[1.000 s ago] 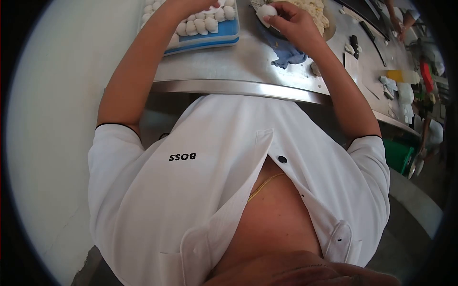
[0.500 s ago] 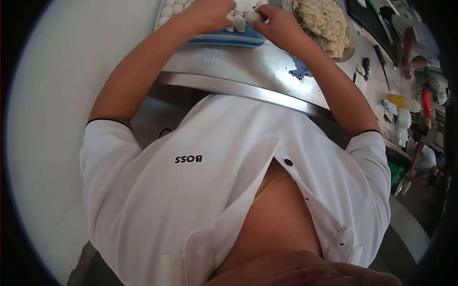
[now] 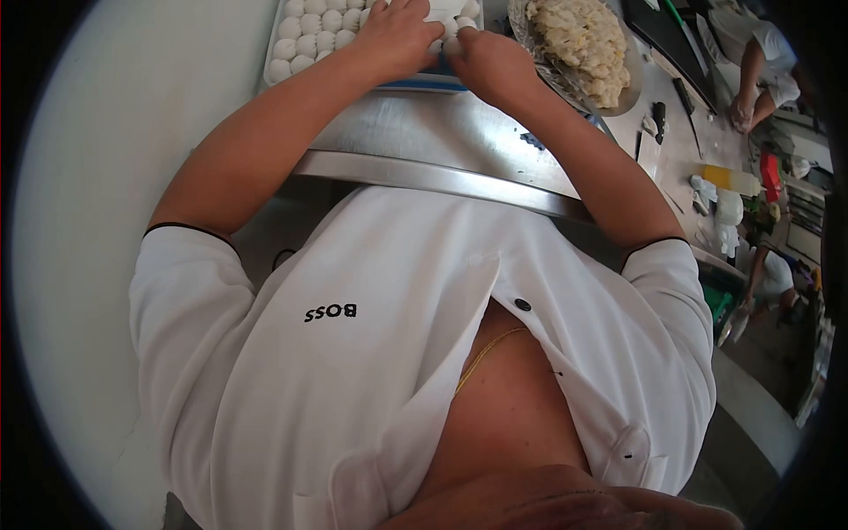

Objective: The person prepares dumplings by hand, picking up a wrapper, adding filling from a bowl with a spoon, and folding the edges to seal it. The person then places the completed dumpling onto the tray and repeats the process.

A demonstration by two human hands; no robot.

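A tray (image 3: 269, 60) with a blue front edge holds rows of round white balls (image 3: 306, 45), dough-like in look. My left hand (image 3: 397, 40) reaches over the tray with its fingers bent inward; what lies under them is hidden. Beside those fingertips a flat white piece (image 3: 439, 10) shows at the frame's top edge. My right hand (image 3: 495, 66) is at the tray's right front corner, with thumb and fingers closed on a white ball (image 3: 453, 45). Both hands are close together.
A bowl (image 3: 631, 88) of pale, lumpy mixture (image 3: 583, 49) stands right of the tray on the steel table (image 3: 397, 124). Farther right are a black-handled knife (image 3: 659, 119), a yellow bottle (image 3: 726, 179) and other people (image 3: 760, 75). A pale wall (image 3: 115, 221) borders the left.
The view has shifted, so more rows of balls show on the tray. My right hand stays at the tray's corner; my left hand lies farther over the balls.
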